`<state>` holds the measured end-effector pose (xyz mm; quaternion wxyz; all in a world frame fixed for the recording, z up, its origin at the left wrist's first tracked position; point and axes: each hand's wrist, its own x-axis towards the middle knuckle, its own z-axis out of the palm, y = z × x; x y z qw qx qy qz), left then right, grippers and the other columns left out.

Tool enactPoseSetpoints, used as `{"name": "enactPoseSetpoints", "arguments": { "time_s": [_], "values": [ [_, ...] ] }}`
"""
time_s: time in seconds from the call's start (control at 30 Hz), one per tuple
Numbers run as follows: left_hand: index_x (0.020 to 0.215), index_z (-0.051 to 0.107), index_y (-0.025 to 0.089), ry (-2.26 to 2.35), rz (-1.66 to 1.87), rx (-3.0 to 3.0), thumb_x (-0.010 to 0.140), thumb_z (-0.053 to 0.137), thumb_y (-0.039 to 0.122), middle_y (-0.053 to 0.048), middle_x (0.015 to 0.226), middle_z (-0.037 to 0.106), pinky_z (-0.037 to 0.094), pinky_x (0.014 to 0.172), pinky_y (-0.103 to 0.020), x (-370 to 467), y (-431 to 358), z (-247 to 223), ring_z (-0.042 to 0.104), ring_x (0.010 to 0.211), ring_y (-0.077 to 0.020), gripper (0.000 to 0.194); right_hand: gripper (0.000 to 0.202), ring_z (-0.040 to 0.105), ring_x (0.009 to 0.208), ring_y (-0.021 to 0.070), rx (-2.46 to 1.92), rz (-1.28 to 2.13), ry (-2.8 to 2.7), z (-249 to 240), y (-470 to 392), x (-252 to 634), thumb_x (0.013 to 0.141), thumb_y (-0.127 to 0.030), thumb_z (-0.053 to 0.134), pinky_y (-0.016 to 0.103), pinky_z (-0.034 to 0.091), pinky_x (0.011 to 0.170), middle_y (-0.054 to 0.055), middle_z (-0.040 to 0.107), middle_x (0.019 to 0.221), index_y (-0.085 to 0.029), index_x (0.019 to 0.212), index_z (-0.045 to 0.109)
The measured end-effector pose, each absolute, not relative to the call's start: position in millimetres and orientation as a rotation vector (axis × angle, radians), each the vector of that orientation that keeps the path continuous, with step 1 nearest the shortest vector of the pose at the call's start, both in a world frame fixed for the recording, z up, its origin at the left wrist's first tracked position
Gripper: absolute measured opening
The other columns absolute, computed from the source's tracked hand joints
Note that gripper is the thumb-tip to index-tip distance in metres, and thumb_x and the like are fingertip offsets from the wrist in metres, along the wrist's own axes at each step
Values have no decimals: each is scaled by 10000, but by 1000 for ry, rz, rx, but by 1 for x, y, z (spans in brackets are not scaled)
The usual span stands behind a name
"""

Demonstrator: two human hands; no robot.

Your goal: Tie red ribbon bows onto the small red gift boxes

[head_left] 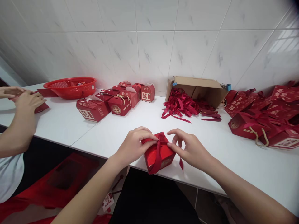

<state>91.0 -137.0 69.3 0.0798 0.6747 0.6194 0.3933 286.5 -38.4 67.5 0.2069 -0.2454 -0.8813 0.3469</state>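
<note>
A small red gift box (153, 155) stands at the table's front edge, right before me. A dark red ribbon (159, 152) is gathered at its top, and one tail lies down over the front face. My left hand (137, 143) pinches the ribbon between thumb and fingers at the left of the gathered spot. On the other side, my right hand (187, 147) has its thumb on the ribbon, with the index finger raised apart. Another ribbon end hangs below the right hand. The fingers partly cover the box top.
Red boxes (93, 109) stand at the back left, beside a red plastic basket (77, 90). A cardboard box (198, 82) lies on its side, ribbons (179, 104) spilling out. Ribboned boxes (252, 123) crowd the right. At far left, another person's hands (26, 99) handle red card.
</note>
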Motion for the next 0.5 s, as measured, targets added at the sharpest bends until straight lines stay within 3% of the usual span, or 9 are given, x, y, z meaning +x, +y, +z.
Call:
{"name": "enactPoseSetpoints", "arguments": {
  "time_s": [0.13,0.27,0.4,0.5],
  "values": [
    [823,732,199,1794,1078,2177,808,624,138,-22,796,699,481,777,-271,88,-136,77,618,834,-159,125,398,543,601,122,-603,1152,-2657,93,-35,293,825,-410,620,235,414,545,-36,621,720,-252,1171,501],
    [834,714,197,1767,956,2265,826,606,151,-15,789,697,469,788,-285,85,-136,83,602,833,-160,117,448,599,788,157,-594,1195,-2643,95,-17,272,859,-471,552,275,473,655,57,638,1004,-211,1221,512],
    [851,697,192,1814,828,2329,812,629,148,-8,808,698,448,803,-298,81,-137,89,602,818,-157,90,280,587,777,150,-387,1287,-2598,84,-5,252,856,-308,582,278,478,683,46,633,891,-165,1095,557],
    [851,690,187,1871,715,2378,796,647,142,-4,793,692,430,798,-305,78,-136,92,600,808,-164,83,134,570,746,131,-229,1168,-2563,79,-6,253,866,-158,529,254,466,662,25,617,832,-173,994,567]
  ]
}}
